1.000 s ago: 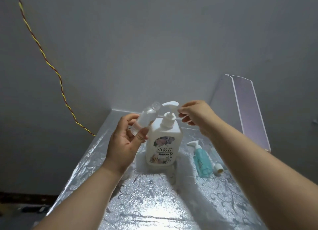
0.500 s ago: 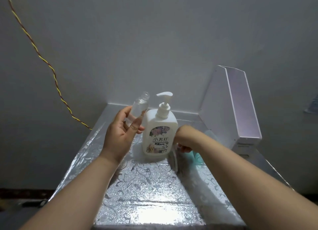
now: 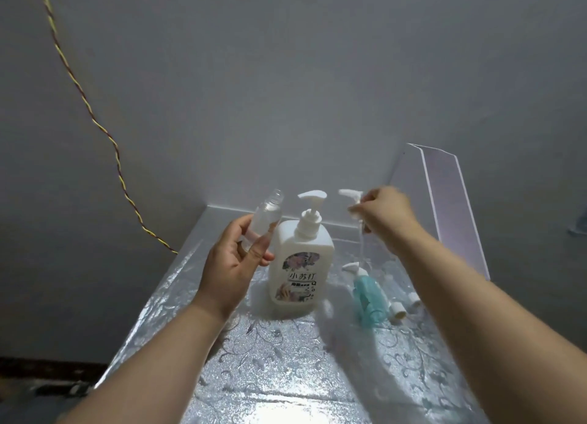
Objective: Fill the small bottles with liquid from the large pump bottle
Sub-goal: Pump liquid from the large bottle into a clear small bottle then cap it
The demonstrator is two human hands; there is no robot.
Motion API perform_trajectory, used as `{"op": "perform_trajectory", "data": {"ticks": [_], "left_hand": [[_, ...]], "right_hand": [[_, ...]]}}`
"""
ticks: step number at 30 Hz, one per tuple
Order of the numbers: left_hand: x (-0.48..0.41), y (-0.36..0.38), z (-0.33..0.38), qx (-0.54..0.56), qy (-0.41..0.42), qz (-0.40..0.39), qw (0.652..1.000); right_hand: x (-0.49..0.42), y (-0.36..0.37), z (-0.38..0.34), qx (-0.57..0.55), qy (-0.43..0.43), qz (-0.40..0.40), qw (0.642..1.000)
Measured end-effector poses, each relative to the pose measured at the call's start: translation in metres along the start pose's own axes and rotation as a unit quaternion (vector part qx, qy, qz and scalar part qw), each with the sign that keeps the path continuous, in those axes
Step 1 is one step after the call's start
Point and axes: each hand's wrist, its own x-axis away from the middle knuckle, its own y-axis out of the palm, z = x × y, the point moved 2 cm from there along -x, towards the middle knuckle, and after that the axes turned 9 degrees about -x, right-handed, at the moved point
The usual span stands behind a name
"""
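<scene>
Up from its low place beside the large pump bottle (image 3: 300,265), the right hand (image 3: 386,214) now hangs in the air to the right of that bottle's spout. Its fingers pinch a small white pump head (image 3: 349,195), whose thin tube dangles straight down. The left hand (image 3: 235,265) has kept its place left of the large pump bottle, fingers and thumb curled round a small clear bottle (image 3: 266,214) held upright with its mouth uncapped.

The large pump bottle stands upright on the table (image 3: 286,376), between the two hands. To its right a teal bottle (image 3: 370,303) lies on the silvery cover with its own pump fitted. Two white caps (image 3: 398,311) sit just beside it. A white box (image 3: 444,207) stands at the far right, and a twisted wire (image 3: 95,122) runs down the left wall.
</scene>
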Motion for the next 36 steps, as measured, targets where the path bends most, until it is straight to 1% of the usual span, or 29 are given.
{"op": "perform_trajectory", "data": {"ticks": [2, 4, 6, 8, 12, 15, 19, 23, 25, 28, 30, 32, 36], "left_hand": [[0.001, 0.0, 0.004, -0.001, 0.001, 0.002, 1.0], [0.001, -0.001, 0.006, 0.001, -0.002, 0.007, 1.0], [0.0, -0.001, 0.006, 0.007, -0.003, 0.011, 1.0], [0.0, -0.002, 0.003, 0.019, -0.009, 0.013, 1.0], [-0.002, -0.004, 0.0, 0.047, -0.014, 0.016, 0.999], [-0.003, -0.004, 0.0, 0.057, -0.008, 0.017, 0.998], [-0.002, -0.005, 0.003, 0.053, -0.005, 0.011, 0.999], [-0.002, -0.007, 0.006, 0.033, 0.013, 0.02, 0.999], [-0.002, -0.007, 0.006, 0.034, 0.012, 0.024, 0.999], [-0.002, -0.007, 0.006, 0.045, 0.012, 0.031, 0.998], [-0.002, -0.007, 0.008, 0.047, 0.018, 0.034, 0.998], [-0.002, -0.007, 0.01, 0.052, 0.019, 0.035, 0.998], [0.0, -0.007, 0.015, 0.042, 0.016, 0.03, 0.999]], "right_hand": [[-0.004, -0.017, -0.025, -0.091, -0.066, 0.072, 0.991], [-0.002, -0.029, -0.052, -0.202, -0.116, 0.104, 0.967], [0.005, -0.034, -0.078, -0.309, -0.146, 0.084, 0.936], [0.013, -0.029, -0.097, -0.374, -0.167, 0.045, 0.911], [0.025, -0.006, -0.112, -0.417, -0.186, -0.002, 0.89], [0.031, 0.001, -0.118, -0.443, -0.19, -0.021, 0.876], [0.038, 0.009, -0.123, -0.443, -0.207, -0.045, 0.871], [0.045, 0.021, -0.121, -0.395, -0.213, -0.082, 0.89], [0.046, 0.027, -0.117, -0.357, -0.188, -0.115, 0.908], [0.051, 0.031, -0.113, -0.265, -0.129, -0.177, 0.939], [0.054, 0.03, -0.114, -0.214, -0.115, -0.211, 0.947], [0.056, 0.028, -0.115, -0.189, -0.109, -0.225, 0.95], [0.058, 0.03, -0.117, -0.17, -0.105, -0.218, 0.955]]}}
